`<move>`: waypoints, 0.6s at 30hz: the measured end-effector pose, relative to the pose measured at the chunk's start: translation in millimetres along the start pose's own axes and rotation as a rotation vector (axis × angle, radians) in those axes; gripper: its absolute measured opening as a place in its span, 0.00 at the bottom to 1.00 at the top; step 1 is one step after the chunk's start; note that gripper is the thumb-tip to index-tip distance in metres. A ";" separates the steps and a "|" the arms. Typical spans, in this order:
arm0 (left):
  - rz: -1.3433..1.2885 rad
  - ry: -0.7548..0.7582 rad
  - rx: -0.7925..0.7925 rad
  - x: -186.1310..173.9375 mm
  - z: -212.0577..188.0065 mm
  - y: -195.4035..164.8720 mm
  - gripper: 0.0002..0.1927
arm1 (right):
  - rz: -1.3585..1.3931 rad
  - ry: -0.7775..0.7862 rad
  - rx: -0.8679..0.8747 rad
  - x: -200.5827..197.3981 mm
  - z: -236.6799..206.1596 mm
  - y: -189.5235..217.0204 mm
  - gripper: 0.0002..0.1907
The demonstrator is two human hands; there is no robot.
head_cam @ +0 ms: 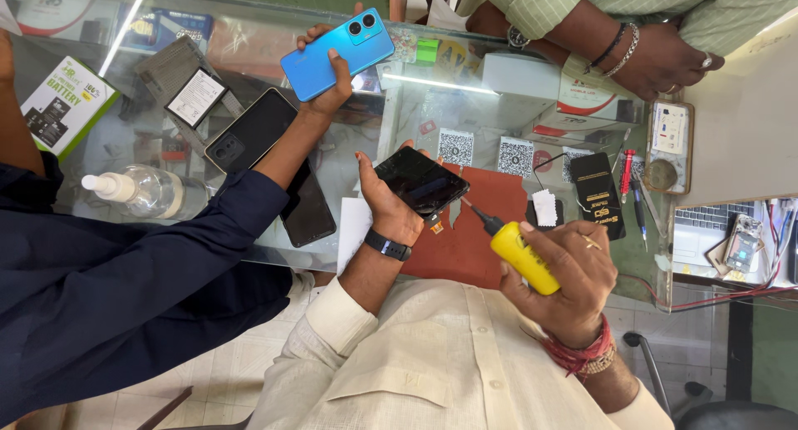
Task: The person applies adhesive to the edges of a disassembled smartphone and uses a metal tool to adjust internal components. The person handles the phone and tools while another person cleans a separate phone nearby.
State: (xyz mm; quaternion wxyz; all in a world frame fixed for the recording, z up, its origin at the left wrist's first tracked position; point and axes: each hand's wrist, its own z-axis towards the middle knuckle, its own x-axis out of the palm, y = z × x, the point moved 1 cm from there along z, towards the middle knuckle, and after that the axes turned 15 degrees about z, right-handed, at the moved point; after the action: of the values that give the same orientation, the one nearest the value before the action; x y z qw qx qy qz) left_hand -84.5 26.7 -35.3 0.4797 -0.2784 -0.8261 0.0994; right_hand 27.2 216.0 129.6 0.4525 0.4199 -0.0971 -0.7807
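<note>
My left hand point(384, 207), with a black band on its wrist, holds a black phone screen panel point(421, 182) tilted above a red work mat point(499, 199). A short flex strip hangs from the panel's lower edge. My right hand point(580, 274) grips a yellow glue bottle point(522, 257). Its thin black nozzle points at the panel's lower right edge, and the tip is at or just short of it.
A person in a dark blue sleeve point(125, 272) at the left holds up a blue phone point(337, 53). Another person's hands point(657, 60) rest at the top right. On the glass counter point(399, 114) lie two black phones point(249, 132), a clear bottle point(141, 190), boxes and screwdrivers point(629, 170).
</note>
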 end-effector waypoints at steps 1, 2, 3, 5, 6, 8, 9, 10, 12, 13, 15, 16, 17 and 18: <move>0.010 -0.022 -0.008 -0.1 0.8 0.1 0.48 | 0.008 0.005 -0.009 1.6 -0.2 1.3 0.21; -0.025 -0.010 -0.004 0.0 1.8 0.6 0.49 | 0.017 0.010 -0.018 3.0 -0.3 2.5 0.22; -0.060 0.001 0.002 0.1 3.4 1.2 0.49 | 0.023 0.008 -0.023 4.4 0.0 3.0 0.22; -0.080 0.029 0.026 -1.3 5.6 2.0 0.49 | 0.037 0.002 -0.034 7.8 0.6 4.3 0.23; -0.066 0.045 0.044 -2.2 6.2 2.6 0.49 | 0.036 0.005 -0.034 8.7 0.8 5.0 0.23; -0.067 0.043 0.048 -4.2 7.4 4.4 0.48 | 0.034 0.014 -0.034 9.5 0.8 6.7 0.23; -0.083 0.026 0.036 -5.1 7.8 5.2 0.48 | 0.036 0.022 -0.037 9.8 0.7 7.7 0.22; -0.098 0.009 0.025 -6.0 8.2 5.7 0.47 | 0.039 0.030 -0.042 10.1 0.8 8.5 0.22; -0.081 0.032 0.031 -7.2 8.2 5.6 0.47 | 0.043 0.040 -0.051 11.4 1.0 9.8 0.22; -0.072 0.044 0.034 -7.4 8.1 5.4 0.48 | 0.044 0.042 -0.057 12.2 1.3 10.1 0.22; -0.081 0.036 0.037 -7.0 7.7 5.4 0.48 | 0.048 0.047 -0.069 12.7 1.5 10.7 0.22; -0.085 0.032 0.039 -6.5 7.4 5.1 0.48 | 0.051 0.050 -0.077 12.8 1.6 10.8 0.22; -0.083 0.040 0.035 -5.9 7.0 4.6 0.48 | 0.055 0.053 -0.085 12.8 1.5 10.9 0.21; -0.083 0.048 0.033 -5.2 6.3 3.9 0.48 | 0.046 0.053 -0.074 12.4 1.5 10.8 0.22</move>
State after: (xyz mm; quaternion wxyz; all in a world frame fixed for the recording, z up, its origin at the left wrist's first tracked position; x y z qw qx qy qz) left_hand -86.5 27.6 -44.1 0.5075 -0.2384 -0.8235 0.0862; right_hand 29.9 199.7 129.3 0.4880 0.4212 -0.0659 -0.7616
